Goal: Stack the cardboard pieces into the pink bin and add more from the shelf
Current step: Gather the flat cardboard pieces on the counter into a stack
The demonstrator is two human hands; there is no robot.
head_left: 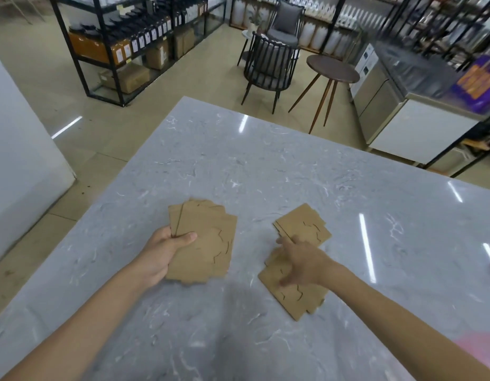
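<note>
Both forearms reach forward over the grey marbled tabletop [265,166]. The left hand [161,254] grips a fanned stack [205,243] of brown cardboard pieces, thumb across the top, fingers beneath. The right hand [304,261], fingers spread and loose, holds nothing and rests on two loose piles [293,287] lying flat just right of the stack. A pink blur [480,350] shows at the lower right edge. No writing is legible.
</note>
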